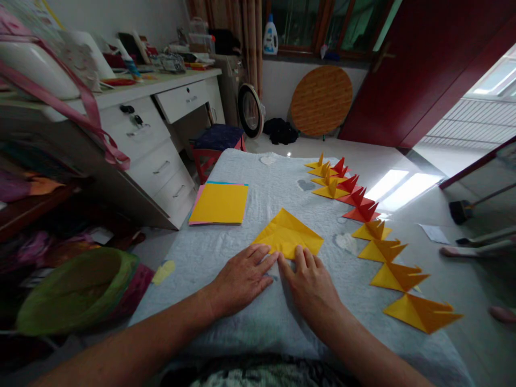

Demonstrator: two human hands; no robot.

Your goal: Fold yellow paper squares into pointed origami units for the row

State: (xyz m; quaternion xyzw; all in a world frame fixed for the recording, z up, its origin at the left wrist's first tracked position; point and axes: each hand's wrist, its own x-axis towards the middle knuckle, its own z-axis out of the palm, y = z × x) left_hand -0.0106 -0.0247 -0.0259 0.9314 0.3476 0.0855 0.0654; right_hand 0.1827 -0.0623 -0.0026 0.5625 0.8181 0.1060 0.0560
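Note:
A yellow sheet of origami paper (288,231), folded and creased, lies on the cloth-covered table with one corner pointing away from me. My left hand (244,277) rests at its lower left edge, fingers stretched out and the thumb apart on the cloth. At the lower edge, my right hand (312,282) presses its fingertips flat on the paper, its fingers spread. Both hands are open, and their fingertips nearly meet at the middle. The underside of the paper is hidden. To the left sits a stack of square coloured paper (221,204), yellow on top.
Along the table's right side runs a row of folded yellow pieces (407,274) and red pieces (358,201). The pale blue cloth (226,242) covers the table. A green-rimmed basket (121,279) stands at lower left, with a white desk (153,145) behind it.

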